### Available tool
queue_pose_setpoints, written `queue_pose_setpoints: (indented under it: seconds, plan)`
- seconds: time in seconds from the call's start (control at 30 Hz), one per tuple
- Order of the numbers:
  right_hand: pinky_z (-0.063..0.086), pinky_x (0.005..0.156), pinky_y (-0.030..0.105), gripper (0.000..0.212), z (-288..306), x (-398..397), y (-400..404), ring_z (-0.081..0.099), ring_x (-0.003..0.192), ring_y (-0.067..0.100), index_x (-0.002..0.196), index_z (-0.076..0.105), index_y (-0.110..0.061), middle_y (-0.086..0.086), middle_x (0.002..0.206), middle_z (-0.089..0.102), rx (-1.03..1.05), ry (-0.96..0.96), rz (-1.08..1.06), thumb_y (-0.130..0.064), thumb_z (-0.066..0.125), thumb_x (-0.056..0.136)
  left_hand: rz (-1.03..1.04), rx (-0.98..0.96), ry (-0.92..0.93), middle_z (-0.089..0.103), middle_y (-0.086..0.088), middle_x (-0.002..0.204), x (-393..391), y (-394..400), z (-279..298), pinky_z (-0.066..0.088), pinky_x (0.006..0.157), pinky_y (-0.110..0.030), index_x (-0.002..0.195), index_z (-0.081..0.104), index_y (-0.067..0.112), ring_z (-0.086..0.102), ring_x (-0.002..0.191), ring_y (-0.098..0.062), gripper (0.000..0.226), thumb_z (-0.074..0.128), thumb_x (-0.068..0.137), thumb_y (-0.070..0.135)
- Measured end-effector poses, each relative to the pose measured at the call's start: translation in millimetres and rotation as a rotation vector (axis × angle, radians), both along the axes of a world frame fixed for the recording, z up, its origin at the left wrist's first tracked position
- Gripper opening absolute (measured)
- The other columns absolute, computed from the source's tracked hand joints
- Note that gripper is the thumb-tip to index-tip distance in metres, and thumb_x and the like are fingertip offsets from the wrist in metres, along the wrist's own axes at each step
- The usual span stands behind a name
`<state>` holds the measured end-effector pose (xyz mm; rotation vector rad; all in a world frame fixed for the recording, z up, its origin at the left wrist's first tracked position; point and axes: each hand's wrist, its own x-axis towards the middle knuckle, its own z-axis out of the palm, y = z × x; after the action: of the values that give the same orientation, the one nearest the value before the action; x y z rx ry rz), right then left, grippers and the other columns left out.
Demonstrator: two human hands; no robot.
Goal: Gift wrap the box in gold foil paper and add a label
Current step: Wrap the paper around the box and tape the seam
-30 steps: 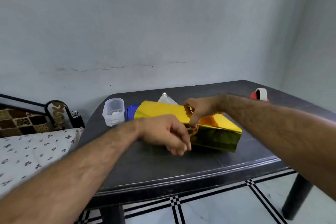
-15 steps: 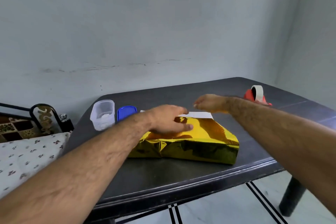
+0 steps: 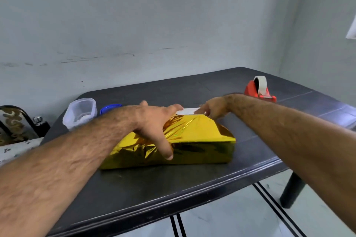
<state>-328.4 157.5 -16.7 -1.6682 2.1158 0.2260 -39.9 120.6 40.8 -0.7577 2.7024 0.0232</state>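
the box [image 3: 185,140] lies long left-to-right; left hand [image 3: 154,123] spreads flat on it, right hand [image 3: 213,108] fingers hidden at its far edge.

A single head-worn wide-angle camera looks forward and down, close over the black table [image 3: 192,184]; the wall lies beyond the fingers [image 3: 176,107], the floor below them.

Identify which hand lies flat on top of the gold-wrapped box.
The left hand, spread over the gold-wrapped box; the right hand only reaches its far edge.
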Motion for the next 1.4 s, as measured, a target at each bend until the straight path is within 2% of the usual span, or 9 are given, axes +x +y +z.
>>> queue_pose_setpoints:
  seconds: [0.17,0.37,0.5,0.63,0.8,0.87,0.97,1.2,1.4]
  plan:
    - [0.053,0.087,0.028,0.064,-4.7,-1.1,2.7,0.064,0.106,0.012,0.157,0.049,-0.03,-0.004,0.133,0.062,-0.064,-0.163,-0.043,-0.018,0.073,0.099,0.017,-0.003,0.071,0.043,0.004,0.155,11.2,-4.1,-3.1,0.033,0.113,-0.055,0.151,-0.017,0.06,0.04,0.125,-0.03,0.149,0.085,0.046,0.084]
    - [0.043,0.119,0.05,0.041,-31.6,-15.0,11.7,0.057,0.135,0.03,0.146,0.058,-0.014,0.009,0.151,0.058,-0.247,-0.298,-0.15,-0.031,0.055,0.11,0.065,0.105,0.098,0.023,0.015,0.171,12.8,-3.6,-6.4,0.027,0.12,-0.059,0.153,-0.021,0.061,0.027,0.147,-0.038,0.148,0.079,0.047,0.091]
    - [0.048,0.109,0.04,0.045,-33.2,-10.0,9.8,0.06,0.129,0.026,0.144,0.061,-0.025,0.003,0.143,0.062,-0.216,-0.099,-0.074,-0.042,0.06,0.103,-0.01,0.134,0.149,0.03,0.019,0.166,16.9,-8.7,-2.0,0.021,0.124,-0.052,0.158,-0.013,0.054,0.037,0.148,-0.023,0.146,0.078,0.05,0.091]
    - [0.035,0.12,0.044,0.048,-24.9,-15.6,-2.2,0.042,0.15,0.029,0.158,0.048,-0.03,0.001,0.161,0.049,-0.16,0.135,-0.031,-0.034,0.052,0.111,0.008,0.178,0.124,0.031,0.021,0.165,23.4,-16.1,-5.7,0.024,0.125,-0.052,0.155,-0.013,0.059,0.038,0.148,-0.023,0.147,0.077,0.045,0.094]
    - [0.043,0.109,0.036,0.042,-19.4,-11.3,-1.5,0.058,0.133,0.026,0.15,0.057,-0.015,0.009,0.151,0.059,-0.228,-0.1,-0.108,-0.027,0.057,0.11,0.109,0.35,0.301,0.046,0.006,0.158,31.1,-25.5,-4.0,0.041,0.119,-0.047,0.161,-0.006,0.051,0.046,0.144,-0.022,0.144,0.081,0.052,0.087]
    - [0.044,0.109,0.038,0.041,-24.4,-10.3,6.5,0.057,0.128,0.021,0.15,0.055,-0.024,0.0,0.146,0.057,-0.221,-0.23,-0.121,-0.035,0.054,0.11,0.117,0.361,0.26,0.047,0.001,0.154,33.5,-24.1,-2.2,0.047,0.112,-0.041,0.161,-0.005,0.051,0.051,0.134,-0.022,0.143,0.089,0.056,0.073]
    - [0.035,0.122,0.046,0.058,-31.1,-11.0,8.7,0.046,0.146,0.025,0.155,0.044,-0.043,-0.003,0.159,0.047,-0.154,-0.1,-0.086,-0.06,0.052,0.1,0.09,0.277,0.17,0.037,0.001,0.161,35.6,-14.1,-1.7,0.037,0.119,-0.048,0.159,-0.01,0.054,0.046,0.137,-0.023,0.148,0.096,0.055,0.063]
    - [0.044,0.1,0.03,0.049,-31.8,-13.2,4.8,0.058,0.135,0.03,0.144,0.056,-0.006,0.011,0.145,0.061,-0.344,-0.083,-0.165,-0.031,0.067,0.103,-0.118,-0.084,0.363,0.044,0.013,0.125,51.6,17.8,-5.2,0.021,0.109,-0.04,0.156,-0.023,0.05,0.038,0.109,-0.011,0.148,0.088,0.06,0.066]
    - [0.043,0.116,0.031,0.033,-14.2,10.9,28.0,0.06,0.133,0.012,0.141,0.066,-0.028,-0.011,0.144,0.063,-0.28,-0.426,-0.092,-0.033,0.057,0.109,0.03,0.099,0.23,0.046,0.009,0.155,50.0,-7.1,-2.7,0.02,0.122,-0.048,0.151,-0.024,0.062,0.047,0.132,-0.027,0.142,0.078,0.055,0.086]
